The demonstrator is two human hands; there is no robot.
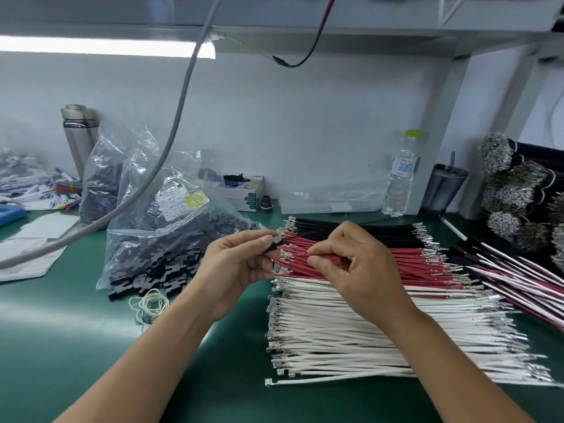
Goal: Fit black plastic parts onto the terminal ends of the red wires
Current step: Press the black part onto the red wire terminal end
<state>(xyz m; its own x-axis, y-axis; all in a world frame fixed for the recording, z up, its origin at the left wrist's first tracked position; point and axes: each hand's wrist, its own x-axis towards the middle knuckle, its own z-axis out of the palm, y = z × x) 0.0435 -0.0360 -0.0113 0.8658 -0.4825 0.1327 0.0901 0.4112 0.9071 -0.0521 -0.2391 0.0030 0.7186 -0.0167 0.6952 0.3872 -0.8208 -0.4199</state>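
My left hand point(236, 264) pinches a small black plastic part point(272, 246) between thumb and fingers. My right hand point(354, 264) pinches a red wire point(297, 240) whose metal terminal end points into that part. Both hands hover over a flat row of red wires point(412, 264) with metal terminals at both ends. Loose black plastic parts point(155, 277) spill from a clear bag point(171, 227) to the left of my hands.
Black wires point(366, 228) lie behind the red ones, white wires point(381, 334) in front. Finished wire sets point(518, 279) fan out at right beside dark wire bundles point(518, 190). A water bottle point(399, 178), tumbler point(442, 190), rubber bands point(149, 303) and a hanging grey cable point(171, 141) are nearby.
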